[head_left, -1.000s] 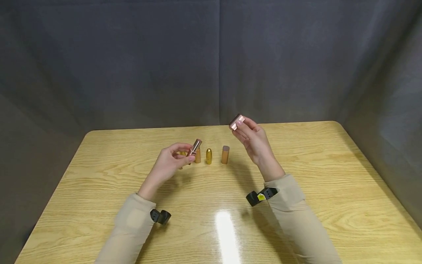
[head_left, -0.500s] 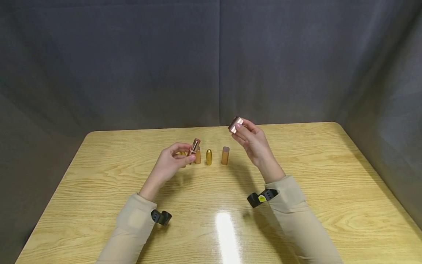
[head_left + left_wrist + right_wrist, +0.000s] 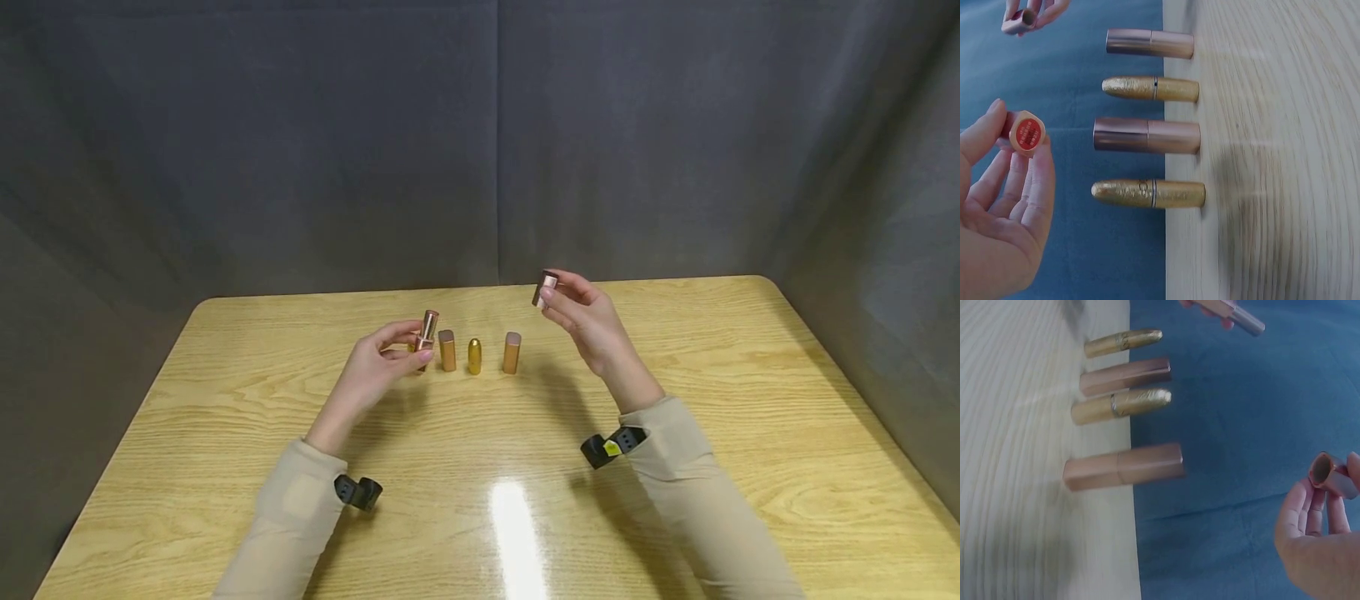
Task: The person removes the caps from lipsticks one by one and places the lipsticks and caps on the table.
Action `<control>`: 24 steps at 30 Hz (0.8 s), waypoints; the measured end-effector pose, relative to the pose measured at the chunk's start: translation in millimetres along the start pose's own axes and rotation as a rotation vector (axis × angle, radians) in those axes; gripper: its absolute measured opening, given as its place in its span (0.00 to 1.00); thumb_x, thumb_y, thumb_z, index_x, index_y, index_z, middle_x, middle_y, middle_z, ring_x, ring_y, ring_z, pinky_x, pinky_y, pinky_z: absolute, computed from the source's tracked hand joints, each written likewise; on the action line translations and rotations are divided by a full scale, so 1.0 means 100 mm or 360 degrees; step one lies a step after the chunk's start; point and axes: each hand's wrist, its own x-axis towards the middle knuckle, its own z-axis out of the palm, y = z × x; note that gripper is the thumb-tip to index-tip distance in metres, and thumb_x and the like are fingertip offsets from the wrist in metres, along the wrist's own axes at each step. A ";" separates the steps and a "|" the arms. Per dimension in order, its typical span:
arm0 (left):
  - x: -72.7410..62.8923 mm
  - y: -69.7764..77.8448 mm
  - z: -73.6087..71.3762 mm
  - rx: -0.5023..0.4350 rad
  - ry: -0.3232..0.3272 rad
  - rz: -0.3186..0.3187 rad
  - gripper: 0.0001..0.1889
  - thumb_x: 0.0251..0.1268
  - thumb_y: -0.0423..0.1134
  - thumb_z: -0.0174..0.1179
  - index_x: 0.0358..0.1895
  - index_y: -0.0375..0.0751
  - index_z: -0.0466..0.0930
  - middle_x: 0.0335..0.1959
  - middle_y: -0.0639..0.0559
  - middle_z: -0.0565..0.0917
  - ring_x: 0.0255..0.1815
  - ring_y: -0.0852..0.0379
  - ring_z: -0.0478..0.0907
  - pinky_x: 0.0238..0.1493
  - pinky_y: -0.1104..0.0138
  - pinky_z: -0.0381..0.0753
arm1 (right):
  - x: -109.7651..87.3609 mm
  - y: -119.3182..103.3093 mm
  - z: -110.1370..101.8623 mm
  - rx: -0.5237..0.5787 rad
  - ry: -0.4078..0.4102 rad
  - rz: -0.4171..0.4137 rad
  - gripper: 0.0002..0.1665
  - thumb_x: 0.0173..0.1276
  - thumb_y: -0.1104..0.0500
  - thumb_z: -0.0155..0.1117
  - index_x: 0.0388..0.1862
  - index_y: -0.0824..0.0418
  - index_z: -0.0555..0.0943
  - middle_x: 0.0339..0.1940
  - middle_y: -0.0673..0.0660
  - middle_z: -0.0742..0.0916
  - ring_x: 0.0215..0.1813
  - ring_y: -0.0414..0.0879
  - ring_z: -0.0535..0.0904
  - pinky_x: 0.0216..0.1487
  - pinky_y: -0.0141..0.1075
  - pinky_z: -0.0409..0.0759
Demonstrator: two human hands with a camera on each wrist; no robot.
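My left hand (image 3: 372,371) pinches the base of an uncapped rose-gold lipstick (image 3: 426,332) between thumb and fingers, its shiny inner tube pointing up. In the left wrist view a red printed label (image 3: 1030,134) shows on its underside. Higher and to the right, my right hand (image 3: 588,323) holds the matching rose-gold cap (image 3: 547,289) by thumb and fingertips. The cap's hollow mouth (image 3: 1321,469) faces the right wrist camera. Lipstick and cap are well apart, both raised above the table.
Several capped lipsticks stand upright in a row: a rose-gold one (image 3: 447,351), a gold bullet-shaped one (image 3: 475,357) and another rose-gold one (image 3: 512,353). A second gold one (image 3: 1149,194) is mostly behind my left hand in the head view. Grey cloth (image 3: 300,150) hangs behind the wooden table (image 3: 247,350).
My left hand has shifted slightly left, and the lipstick stands more upright. My right hand has moved right and a little down, turning the cap more upright. The gap between them has widened.
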 end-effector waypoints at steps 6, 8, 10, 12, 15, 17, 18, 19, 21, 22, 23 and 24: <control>0.00 -0.03 -0.10 -0.0033 0.0046 0.0007 0.24 0.66 0.42 0.60 0.64 0.37 0.70 0.54 0.40 0.76 0.40 0.69 0.81 0.52 0.59 0.82 | 0.01 0.02 -0.14 -0.0038 -0.0023 -0.0029 0.15 0.68 0.69 0.56 0.40 0.48 0.78 0.34 0.43 0.82 0.38 0.33 0.82 0.44 0.23 0.79; 0.00 -0.04 -0.14 -0.0040 0.0071 0.0013 0.24 0.67 0.42 0.59 0.64 0.36 0.70 0.54 0.41 0.76 0.38 0.71 0.80 0.52 0.60 0.82 | 0.02 0.02 -0.19 -0.0046 -0.0023 -0.0026 0.14 0.68 0.69 0.57 0.40 0.48 0.78 0.35 0.42 0.82 0.38 0.33 0.82 0.44 0.23 0.79; 0.01 -0.07 -0.18 -0.0035 0.0094 0.0011 0.24 0.68 0.42 0.58 0.64 0.36 0.69 0.53 0.41 0.75 0.38 0.73 0.79 0.52 0.61 0.82 | 0.03 0.03 -0.24 -0.0056 -0.0011 -0.0014 0.13 0.68 0.68 0.58 0.41 0.48 0.78 0.35 0.42 0.83 0.38 0.33 0.82 0.44 0.22 0.80; 0.01 -0.09 -0.22 -0.0023 0.0114 0.0004 0.25 0.69 0.42 0.58 0.65 0.36 0.68 0.54 0.41 0.75 0.38 0.74 0.78 0.51 0.65 0.82 | 0.03 0.04 -0.30 -0.0046 0.0007 0.0001 0.13 0.68 0.67 0.59 0.40 0.48 0.79 0.35 0.42 0.84 0.38 0.33 0.82 0.44 0.22 0.80; 0.01 -0.12 -0.27 -0.0012 0.0135 -0.0017 0.25 0.69 0.43 0.57 0.65 0.36 0.67 0.56 0.41 0.74 0.39 0.75 0.78 0.51 0.67 0.81 | 0.04 0.04 -0.40 -0.0033 0.0024 0.0011 0.13 0.68 0.66 0.59 0.39 0.47 0.81 0.35 0.42 0.84 0.38 0.33 0.82 0.43 0.22 0.80; 0.01 -0.15 -0.30 0.0002 0.0148 -0.0044 0.26 0.69 0.44 0.57 0.65 0.36 0.67 0.57 0.41 0.74 0.39 0.76 0.78 0.54 0.65 0.80 | 0.03 0.05 -0.47 -0.0031 0.0033 0.0010 0.13 0.68 0.66 0.59 0.39 0.46 0.81 0.35 0.42 0.84 0.38 0.33 0.82 0.43 0.22 0.80; 0.01 -0.17 -0.32 0.0002 0.0157 -0.0056 0.26 0.69 0.44 0.57 0.65 0.36 0.67 0.58 0.41 0.74 0.40 0.76 0.77 0.56 0.63 0.80 | 0.03 0.05 -0.50 -0.0041 0.0036 0.0008 0.13 0.68 0.66 0.59 0.39 0.46 0.82 0.35 0.42 0.84 0.38 0.33 0.82 0.43 0.22 0.80; 0.01 -0.19 -0.33 0.0005 0.0168 -0.0072 0.26 0.69 0.45 0.57 0.65 0.37 0.67 0.58 0.41 0.74 0.40 0.76 0.77 0.58 0.61 0.79 | 0.03 0.06 -0.54 -0.0046 0.0035 0.0007 0.13 0.68 0.66 0.59 0.39 0.45 0.82 0.35 0.42 0.84 0.38 0.33 0.82 0.43 0.22 0.79; 0.01 -0.22 -0.36 0.0008 0.0187 -0.0098 0.26 0.68 0.44 0.57 0.65 0.36 0.67 0.59 0.41 0.74 0.41 0.77 0.77 0.61 0.56 0.76 | 0.03 0.07 -0.61 -0.0062 0.0047 0.0007 0.13 0.69 0.65 0.59 0.39 0.45 0.82 0.35 0.41 0.83 0.38 0.33 0.81 0.43 0.22 0.79; 0.01 -0.24 -0.38 0.0013 0.0196 -0.0111 0.26 0.68 0.44 0.58 0.64 0.36 0.67 0.58 0.41 0.74 0.41 0.77 0.76 0.62 0.55 0.75 | 0.03 0.08 -0.64 -0.0060 0.0055 0.0010 0.13 0.69 0.65 0.59 0.39 0.45 0.81 0.35 0.41 0.83 0.38 0.33 0.81 0.43 0.22 0.79; 0.01 -0.25 -0.39 0.0012 0.0204 -0.0122 0.25 0.68 0.44 0.58 0.64 0.36 0.67 0.58 0.42 0.74 0.41 0.76 0.76 0.62 0.54 0.75 | 0.03 0.09 -0.67 -0.0056 0.0063 0.0015 0.13 0.68 0.65 0.59 0.39 0.45 0.81 0.35 0.41 0.83 0.38 0.32 0.81 0.43 0.22 0.79; 0.01 -0.27 -0.41 0.0009 0.0211 -0.0132 0.25 0.68 0.43 0.58 0.63 0.35 0.67 0.58 0.42 0.74 0.41 0.75 0.77 0.62 0.54 0.74 | 0.03 0.10 -0.70 -0.0048 0.0069 0.0020 0.13 0.68 0.66 0.59 0.39 0.45 0.81 0.35 0.42 0.83 0.38 0.32 0.81 0.42 0.21 0.79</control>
